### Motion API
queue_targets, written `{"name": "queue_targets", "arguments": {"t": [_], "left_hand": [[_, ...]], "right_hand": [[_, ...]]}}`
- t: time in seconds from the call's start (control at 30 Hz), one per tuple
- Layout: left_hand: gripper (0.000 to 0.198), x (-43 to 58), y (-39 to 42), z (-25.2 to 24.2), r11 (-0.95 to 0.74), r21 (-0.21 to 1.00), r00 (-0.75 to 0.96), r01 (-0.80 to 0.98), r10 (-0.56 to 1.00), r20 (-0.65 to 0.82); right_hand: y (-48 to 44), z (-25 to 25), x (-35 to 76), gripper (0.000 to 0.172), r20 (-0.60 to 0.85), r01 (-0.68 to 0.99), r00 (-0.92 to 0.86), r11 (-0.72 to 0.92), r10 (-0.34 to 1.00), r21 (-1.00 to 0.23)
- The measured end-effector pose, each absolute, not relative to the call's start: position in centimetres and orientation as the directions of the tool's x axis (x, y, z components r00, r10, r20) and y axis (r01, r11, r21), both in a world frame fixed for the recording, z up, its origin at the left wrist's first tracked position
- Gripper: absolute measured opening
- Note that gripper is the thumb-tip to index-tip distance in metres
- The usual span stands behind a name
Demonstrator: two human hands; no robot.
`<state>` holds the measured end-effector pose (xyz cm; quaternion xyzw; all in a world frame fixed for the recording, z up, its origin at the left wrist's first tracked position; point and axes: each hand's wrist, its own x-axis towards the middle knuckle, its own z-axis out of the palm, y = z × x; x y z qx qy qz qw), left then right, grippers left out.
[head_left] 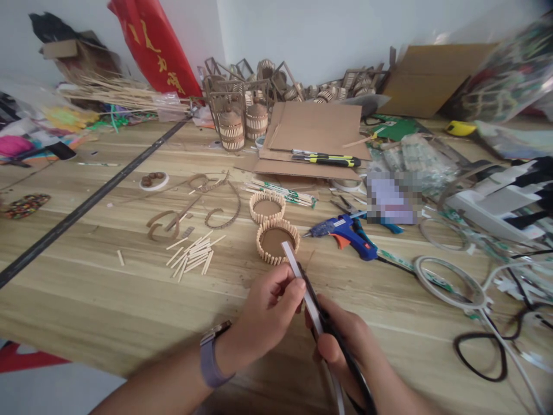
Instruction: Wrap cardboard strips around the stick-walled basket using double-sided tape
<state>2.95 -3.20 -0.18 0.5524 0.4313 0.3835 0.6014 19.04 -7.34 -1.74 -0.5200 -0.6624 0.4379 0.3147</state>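
Observation:
My left hand (261, 323), with a watch on its wrist, is closed on a long pale strip (292, 259), pinching it near its far end between thumb and fingers. Lower down, my right hand (349, 334) is closed around a dark, long, slim tool (343, 346) lying along the same strip. Its kind I cannot make out. Just beyond my fingers stands a round, brown-bottomed piece ringed with short wooden sticks (268, 255). A similar ringed piece (254, 215) touches it behind. To the right lies a blue glue gun (365, 245), its nozzle towards the nearer ring.
Loose wooden sticks (190, 262) and curled brown strips (235, 202) lie left of the rings. Cutter knives (328, 158) rest on stacked cardboard (313, 127). Small stick-sided buckets (231, 129) stand behind. A tape roll (421, 265) and black cable (458, 360) lie right.

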Motion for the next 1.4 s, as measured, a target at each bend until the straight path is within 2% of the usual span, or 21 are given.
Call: {"name": "queue_targets", "arguments": {"t": [0.1,0.27,0.43,0.87,1.03,1.23,1.4], "left_hand": [[0.03,2.7,-2.8,0.2,0.05,0.998,0.312,0.03,0.948,-0.057],[0.033,2.4,-2.0,0.7,-0.042,0.998,0.18,0.04,0.983,0.034],[0.034,2.6,-2.4,0.5,-0.075,0.996,0.212,0.045,0.975,0.064],[0.032,2.9,-2.9,0.1,-0.037,0.999,0.242,0.037,0.97,0.027],[0.029,3.1,-3.1,0.1,0.042,0.999,0.313,0.022,0.948,-0.047],[0.03,3.2,-3.2,-0.1,0.03,0.998,0.289,0.05,0.956,-0.043],[0.029,3.3,-3.3,-0.3,0.061,0.998,0.355,0.02,0.933,-0.064]], "right_hand": [[-7.4,-1.6,19.0,0.081,-0.008,0.429,-0.255,0.106,0.967,-0.897],[-7.5,-1.4,18.8,0.075,-0.017,0.434,-0.261,0.102,0.965,-0.895],[-7.6,-1.5,18.9,0.073,-0.017,0.4,-0.296,0.108,0.955,-0.91],[-7.5,-1.5,18.8,0.075,-0.006,0.407,-0.278,0.112,0.96,-0.906],[-7.5,-1.0,18.9,0.074,0.0,0.44,-0.273,0.124,0.962,-0.889],[-7.6,-1.7,19.3,0.08,-0.022,0.448,-0.271,0.106,0.962,-0.888],[-7.4,-1.7,19.4,0.078,-0.019,0.438,-0.285,0.113,0.958,-0.892]]}}
